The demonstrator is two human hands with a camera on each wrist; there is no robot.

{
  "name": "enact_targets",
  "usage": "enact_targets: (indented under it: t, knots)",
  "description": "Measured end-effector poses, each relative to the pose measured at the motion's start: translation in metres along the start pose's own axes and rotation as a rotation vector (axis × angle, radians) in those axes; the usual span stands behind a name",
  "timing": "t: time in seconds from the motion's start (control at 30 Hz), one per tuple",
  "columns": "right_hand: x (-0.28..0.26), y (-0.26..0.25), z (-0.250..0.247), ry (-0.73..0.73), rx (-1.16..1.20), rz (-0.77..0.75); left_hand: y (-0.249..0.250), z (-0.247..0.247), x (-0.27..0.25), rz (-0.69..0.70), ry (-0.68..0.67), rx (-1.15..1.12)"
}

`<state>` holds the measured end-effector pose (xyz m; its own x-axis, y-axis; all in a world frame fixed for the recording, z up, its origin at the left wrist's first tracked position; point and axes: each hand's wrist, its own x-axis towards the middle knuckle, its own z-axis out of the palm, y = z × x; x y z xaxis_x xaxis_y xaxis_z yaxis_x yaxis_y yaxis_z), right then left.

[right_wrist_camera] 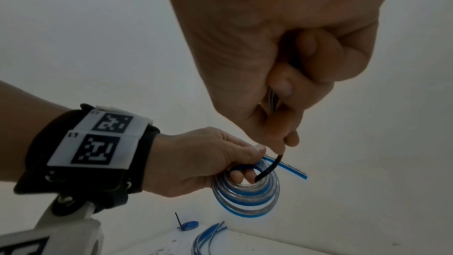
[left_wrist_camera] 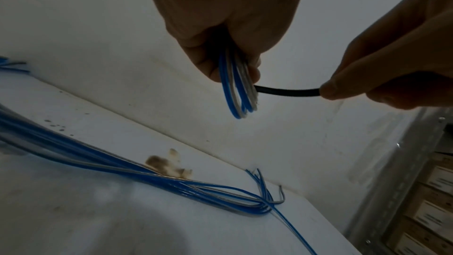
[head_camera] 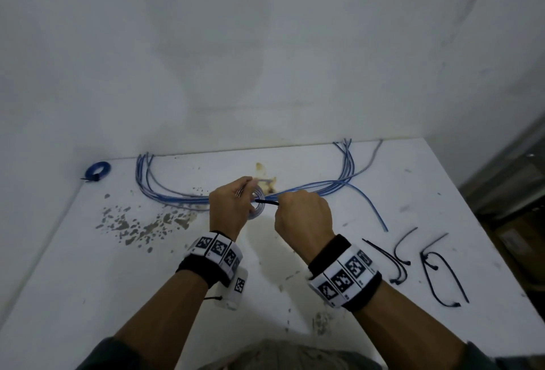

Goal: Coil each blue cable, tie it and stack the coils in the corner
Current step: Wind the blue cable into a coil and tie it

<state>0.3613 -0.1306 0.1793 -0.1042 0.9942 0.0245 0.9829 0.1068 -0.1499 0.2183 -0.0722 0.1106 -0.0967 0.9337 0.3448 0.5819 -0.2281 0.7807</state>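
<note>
One finished coil, a small flat blue ring cinched with a dark tie, is lying in the far left corner of the white table, right where the tabletop is meeting the pale wall; a wide stretch of bare, speckled surface is running from that corner along the left edge toward the person; just to the right, a loose bundle of blue cables, some strands looking grey, is sagging in a long shallow arc from the back edge, out toward the middle and up to the back edge again, with one strand trailing off to the right; above the middle of the table the left hand is holding a small coil of glossy blue-and-clear cable off the surface, its fingers curled through the ring and its thumb pressing the loops together; the right hand is sitting just beside it, thumb and forefinger pinching a thin black cable tie whose free end is poking into the opening of the coil; farther right, several spare ties, thin, black and bent into hooks and loops, are lying scattered near the table's right edge, beyond which a darker area with shelving is showing.
</note>
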Motion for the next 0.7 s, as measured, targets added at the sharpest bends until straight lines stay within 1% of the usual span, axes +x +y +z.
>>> enact_targets:
  t: [0.1,0.2,0.23,0.33,0.4,0.47,0.5,0.57,0.6,0.63,0.7]
  knots:
    - [0.000,0.010,0.002,0.017,0.020,-0.008,-0.001,0.013,0.001,0.039,0.005,0.008]
    - [0.003,0.010,0.006,0.054,0.001,-0.015,0.000,0.025,0.001,0.063,-0.080,0.024]
    - [0.004,0.007,0.006,0.046,-0.006,-0.003,0.000,0.028,0.001,0.061,-0.103,0.009]
    - [0.008,0.001,0.025,0.050,0.010,0.020,0.004,0.035,-0.002,0.045,-0.170,-0.028]
    - [0.013,0.004,0.039,0.091,0.028,0.019,0.010,0.035,-0.004,0.017,-0.193,-0.053]
    - [0.017,0.011,0.045,0.120,0.128,0.033,0.012,0.034,-0.005,0.020,-0.178,-0.055]
    - [0.020,0.013,0.048,0.197,0.173,0.055,0.012,0.033,-0.006,0.028,-0.171,-0.044]
    - [0.020,0.013,0.051,0.260,0.232,0.105,0.013,0.033,-0.007,0.021,-0.161,-0.031]
    - [0.022,0.013,0.052,0.261,0.247,0.123,0.013,0.033,-0.007,0.009,-0.159,-0.034]
    - [0.023,0.011,0.053,0.211,0.248,0.149,0.011,0.033,-0.007,-0.005,-0.159,-0.036]
    - [0.026,0.013,0.061,0.166,0.245,0.160,0.009,0.031,-0.008,-0.042,-0.178,-0.032]
